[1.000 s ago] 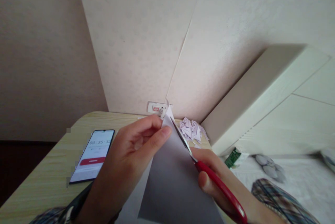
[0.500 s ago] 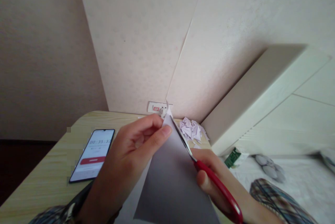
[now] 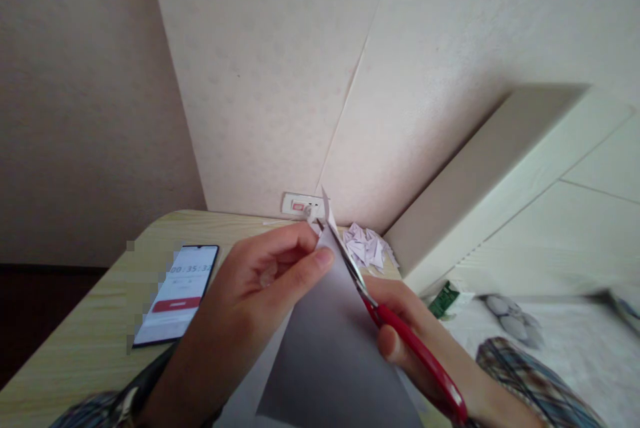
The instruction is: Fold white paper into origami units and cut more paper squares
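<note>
My left hand (image 3: 267, 288) pinches the top corner of a sheet of paper (image 3: 335, 341) between thumb and fingers. The sheet looks grey in shadow and hangs down toward my lap. Red-handled scissors (image 3: 415, 348) are gripped in my right hand (image 3: 400, 321), their blades pointing up and away along the sheet's right edge. The blades are slightly parted, with the paper between them near the top corner. A thin paper strip (image 3: 327, 207) stands up beyond the blades. The scissors' lower handle runs out past my fingers.
A phone (image 3: 177, 298) showing a timer lies on the wooden table (image 3: 75, 328) at left. Folded paper pieces (image 3: 365, 247) are heaped at the table's back right. A wall socket (image 3: 303, 206) holds a plug. On the right are a green-and-white box (image 3: 445, 299) and a white headboard (image 3: 500, 175).
The scissor blades have parted slightly around the paper. The strip beyond them stands a little higher. My left hand has shifted slightly right.
</note>
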A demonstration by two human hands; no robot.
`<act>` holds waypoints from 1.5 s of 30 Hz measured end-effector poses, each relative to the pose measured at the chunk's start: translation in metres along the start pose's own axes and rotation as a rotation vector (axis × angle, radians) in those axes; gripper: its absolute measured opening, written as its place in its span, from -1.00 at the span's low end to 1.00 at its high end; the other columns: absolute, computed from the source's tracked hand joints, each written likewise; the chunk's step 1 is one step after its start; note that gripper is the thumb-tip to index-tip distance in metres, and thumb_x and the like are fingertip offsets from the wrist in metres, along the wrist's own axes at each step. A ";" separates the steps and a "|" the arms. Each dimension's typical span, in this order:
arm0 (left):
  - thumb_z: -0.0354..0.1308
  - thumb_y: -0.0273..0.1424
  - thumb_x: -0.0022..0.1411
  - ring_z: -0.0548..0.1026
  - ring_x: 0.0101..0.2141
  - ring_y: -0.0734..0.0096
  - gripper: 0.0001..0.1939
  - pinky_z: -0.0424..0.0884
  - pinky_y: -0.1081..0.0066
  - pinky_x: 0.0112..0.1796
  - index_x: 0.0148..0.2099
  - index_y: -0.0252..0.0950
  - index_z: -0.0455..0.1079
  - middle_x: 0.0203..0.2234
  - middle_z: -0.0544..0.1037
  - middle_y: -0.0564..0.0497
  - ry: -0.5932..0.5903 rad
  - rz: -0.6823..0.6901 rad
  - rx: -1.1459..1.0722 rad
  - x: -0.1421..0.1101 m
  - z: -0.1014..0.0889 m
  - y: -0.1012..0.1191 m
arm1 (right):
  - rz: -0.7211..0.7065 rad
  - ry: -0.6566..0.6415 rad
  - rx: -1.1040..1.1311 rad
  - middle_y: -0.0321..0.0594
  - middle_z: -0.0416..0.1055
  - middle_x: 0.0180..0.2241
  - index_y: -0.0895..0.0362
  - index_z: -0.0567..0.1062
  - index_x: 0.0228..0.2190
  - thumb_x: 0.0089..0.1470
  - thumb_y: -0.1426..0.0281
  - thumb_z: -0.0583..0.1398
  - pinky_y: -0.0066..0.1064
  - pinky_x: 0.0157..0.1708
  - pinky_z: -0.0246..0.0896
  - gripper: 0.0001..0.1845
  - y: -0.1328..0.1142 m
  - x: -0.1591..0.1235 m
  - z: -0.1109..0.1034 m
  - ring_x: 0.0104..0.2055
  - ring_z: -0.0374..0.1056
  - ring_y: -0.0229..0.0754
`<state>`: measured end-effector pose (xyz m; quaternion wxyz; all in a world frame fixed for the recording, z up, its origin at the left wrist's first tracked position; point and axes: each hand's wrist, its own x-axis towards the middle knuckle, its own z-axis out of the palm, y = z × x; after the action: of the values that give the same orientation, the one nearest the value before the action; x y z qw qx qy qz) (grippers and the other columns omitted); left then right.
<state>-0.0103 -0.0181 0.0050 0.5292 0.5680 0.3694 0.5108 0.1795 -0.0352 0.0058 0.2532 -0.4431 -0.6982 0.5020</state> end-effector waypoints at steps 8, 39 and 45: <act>0.18 -0.24 0.21 0.24 -0.63 0.54 -0.68 0.18 0.55 -0.63 -0.55 -0.23 0.33 -0.66 0.31 0.16 0.004 -0.016 -0.032 -0.002 0.001 0.002 | -0.032 0.039 0.031 -0.34 0.11 -0.60 0.07 0.21 -0.65 -0.12 -0.39 0.11 -0.40 -0.45 0.17 -0.24 -0.004 0.002 0.003 -0.46 0.15 -0.21; 0.14 -0.38 0.22 0.11 -0.67 0.58 -0.66 0.07 0.59 -0.67 -0.59 -0.21 0.22 -0.70 0.18 0.23 -0.048 0.141 0.105 0.005 -0.001 0.000 | -0.034 0.059 0.174 -0.44 0.08 -0.73 0.09 0.26 -0.62 -0.04 -0.34 0.12 -0.50 -0.75 -0.26 -0.27 0.020 -0.006 0.001 -0.71 -0.07 -0.41; 0.23 -0.33 0.18 0.31 -0.57 0.55 -0.76 0.19 0.57 -0.56 -0.53 -0.22 0.41 -0.64 0.37 0.20 0.161 0.141 0.063 0.007 -0.006 -0.004 | 0.018 0.096 0.183 -0.47 0.07 -0.69 0.12 0.43 -0.50 -0.12 -0.39 0.10 -0.49 -0.74 -0.23 -0.22 0.024 -0.005 -0.012 -0.72 -0.06 -0.39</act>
<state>-0.0145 -0.0095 0.0015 0.4422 0.5662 0.3857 0.5789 0.2005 -0.0317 -0.0113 0.3213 -0.4481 -0.6324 0.5441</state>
